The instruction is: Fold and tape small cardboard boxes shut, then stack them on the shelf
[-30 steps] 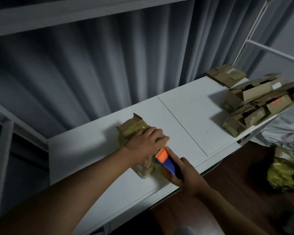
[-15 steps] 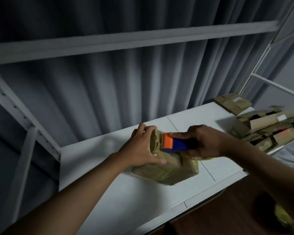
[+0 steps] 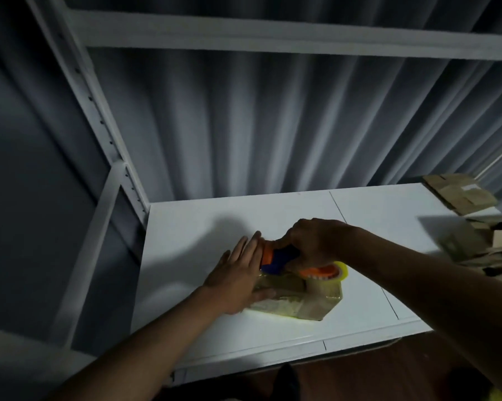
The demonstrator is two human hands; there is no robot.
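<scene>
A small cardboard box (image 3: 299, 302), wrapped in shiny yellowish tape, lies on the white shelf board (image 3: 203, 227). My left hand (image 3: 238, 273) presses flat on the box's left end, fingers straight and pointing away from me. My right hand (image 3: 316, 241) grips the blue and orange tape dispenser (image 3: 278, 257), which sits on top of the box. The dispenser's orange wheel and yellow tape roll (image 3: 328, 270) stick out on the right below my hand.
A pile of open cardboard boxes (image 3: 481, 241) lies at the shelf's right end, with flattened ones (image 3: 461, 192) behind it. White shelf uprights (image 3: 99, 123) stand at left and a crossbar (image 3: 273, 39) runs overhead. Grey curtain hangs behind. Dark wooden floor (image 3: 374, 371) shows below.
My left hand has gone from gripping the box's far left edge to pressing flat on it. The dispenser has tilted, so the tape roll now shows. The view has tipped and shifted.
</scene>
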